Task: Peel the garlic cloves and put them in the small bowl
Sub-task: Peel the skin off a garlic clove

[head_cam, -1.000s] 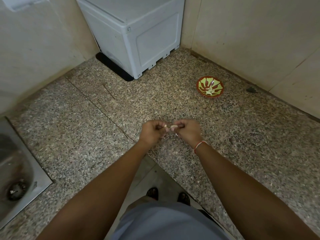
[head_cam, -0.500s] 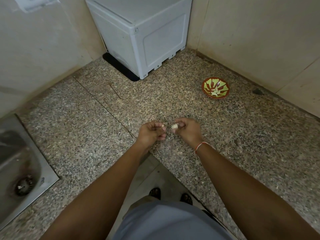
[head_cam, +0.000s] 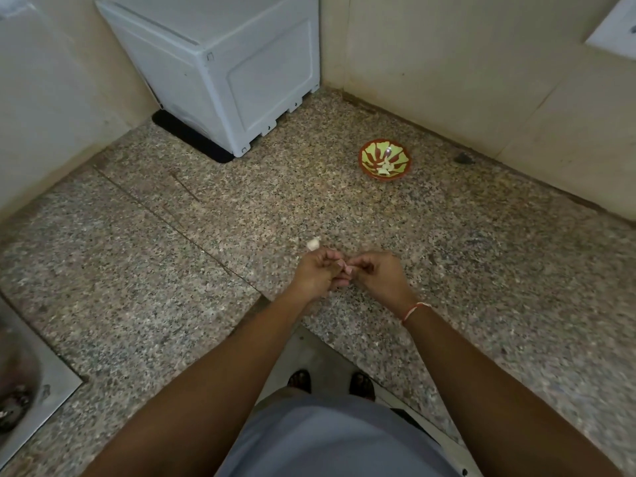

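My left hand (head_cam: pixel 318 273) and my right hand (head_cam: pixel 377 273) meet above the granite counter (head_cam: pixel 206 270), fingertips pinched together on a small garlic clove (head_cam: pixel 347 269) that is mostly hidden between them. A pale piece of garlic (head_cam: pixel 313 243) lies on the counter just beyond my left hand; I cannot tell whether it is a clove or skin. The small bowl (head_cam: pixel 385 159), red-brown with a green pattern, stands farther back to the right with a few peeled cloves (head_cam: pixel 385 167) inside.
A white box-shaped appliance (head_cam: pixel 220 63) on a black mat fills the back corner. Walls close the counter at the back and right. A steel sink (head_cam: pixel 24 401) lies at the lower left. The counter's front edge runs under my forearms.
My hands were joined, came slightly apart half a second ago, and are pinched together again. The pale piece now lies on the counter past my left hand. The view has tilted.
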